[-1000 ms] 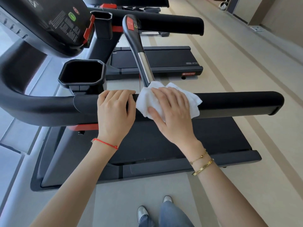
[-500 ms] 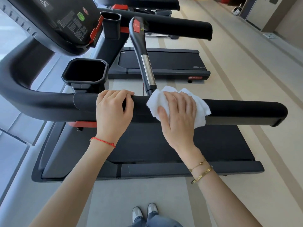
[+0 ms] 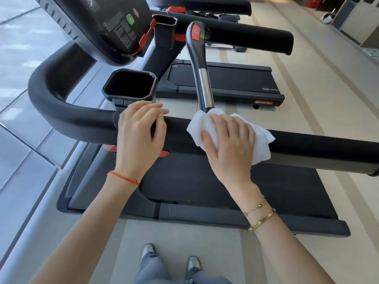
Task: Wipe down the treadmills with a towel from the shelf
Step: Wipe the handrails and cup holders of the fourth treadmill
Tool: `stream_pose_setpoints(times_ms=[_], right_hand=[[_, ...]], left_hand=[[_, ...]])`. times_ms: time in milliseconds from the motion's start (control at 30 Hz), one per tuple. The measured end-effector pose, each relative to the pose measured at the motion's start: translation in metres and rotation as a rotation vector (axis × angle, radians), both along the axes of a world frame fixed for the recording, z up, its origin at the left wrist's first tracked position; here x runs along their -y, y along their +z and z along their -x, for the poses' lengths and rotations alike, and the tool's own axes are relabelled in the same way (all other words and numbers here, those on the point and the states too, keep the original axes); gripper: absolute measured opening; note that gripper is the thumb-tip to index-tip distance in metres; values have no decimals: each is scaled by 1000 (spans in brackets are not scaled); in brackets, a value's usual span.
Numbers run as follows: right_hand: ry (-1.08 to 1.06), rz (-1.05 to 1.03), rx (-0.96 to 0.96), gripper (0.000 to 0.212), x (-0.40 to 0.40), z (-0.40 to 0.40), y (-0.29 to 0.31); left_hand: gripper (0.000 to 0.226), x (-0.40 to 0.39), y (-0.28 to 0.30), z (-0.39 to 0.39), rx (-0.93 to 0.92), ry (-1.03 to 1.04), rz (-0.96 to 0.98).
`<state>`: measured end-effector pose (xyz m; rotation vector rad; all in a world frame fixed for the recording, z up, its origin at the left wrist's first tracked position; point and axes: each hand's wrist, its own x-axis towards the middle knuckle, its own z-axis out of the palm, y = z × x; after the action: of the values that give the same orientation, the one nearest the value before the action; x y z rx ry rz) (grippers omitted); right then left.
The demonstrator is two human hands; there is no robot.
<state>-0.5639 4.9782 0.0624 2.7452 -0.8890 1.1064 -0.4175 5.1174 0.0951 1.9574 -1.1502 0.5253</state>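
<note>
Since the earlier frame the left hand [image 3: 140, 138] has loosened, fingers lifting off the handrail [image 3: 307, 147], no longer wrapped on it; right hand [image 3: 229, 140] still presses the white towel [image 3: 261, 144] flat against the rail by the base of the silver-and-black lever [image 3: 202, 78], clamped on cloth. Towel already fetched; rail wipe mid-way; console [image 3: 106, 23], cup holder [image 3: 130, 84], second treadmill [image 3: 225, 80] look left to do

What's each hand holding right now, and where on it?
Right hand presses the bunched white towel on the handrail, palm over its middle. Left hand rests on the rail, holding nothing.
</note>
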Motion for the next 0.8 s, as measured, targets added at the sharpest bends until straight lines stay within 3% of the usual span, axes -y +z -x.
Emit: stream_pose_setpoints(times_ms=[233,467,633,800], right_hand=[[15,63,104,38,-40,-72,11],[59,86,176,40,-102,-151,12],[17,158,211,33,-107,-151,9],[-14,186,157,40,-92,-126,9]], left_hand=[[28,-43,8,-72,-47,154,93],[14,-69,4,-128,-55,154,-23],[33,-73,3,-137,70,124,-149],[37,-78,2,-139,86,73,-127]])
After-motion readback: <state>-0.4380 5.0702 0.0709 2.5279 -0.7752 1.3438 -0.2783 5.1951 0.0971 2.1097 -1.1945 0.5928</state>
